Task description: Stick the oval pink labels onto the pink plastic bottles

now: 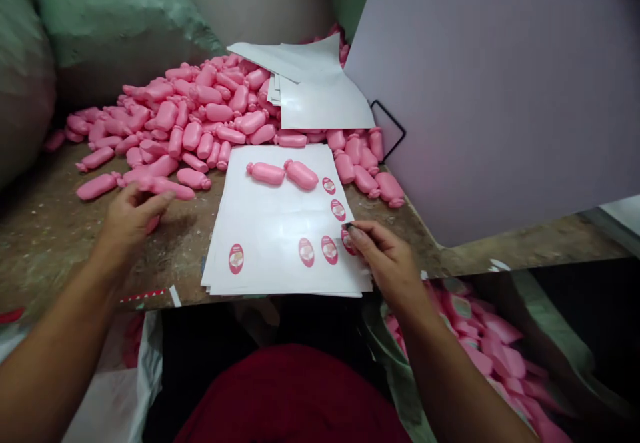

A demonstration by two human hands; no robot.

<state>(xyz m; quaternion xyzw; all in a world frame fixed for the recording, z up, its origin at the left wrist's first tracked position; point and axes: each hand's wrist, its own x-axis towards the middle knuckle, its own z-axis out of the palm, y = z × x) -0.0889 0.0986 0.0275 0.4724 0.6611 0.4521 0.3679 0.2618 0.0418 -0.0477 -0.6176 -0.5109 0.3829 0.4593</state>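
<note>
So, right hand: thumb and forefinger are pinched on a pink oval paper sticker at the right edge of the sheet, as far as my remote view shows.
Left hand: half-curled, its fingers against a pink plastic bottle; I cannot tell whether it grips.
Sheets: a stack of glossy white sticker sheets lies between the hands, with more pink ovals near its right and near edges.
On top: two pink plastic bottles, side by side at the far edge.
Far: a heap of pink plastic bottles spreads across the worn wooden bench, under a loose pile of white sheets.
Right: a lilac board stands upright.
</note>
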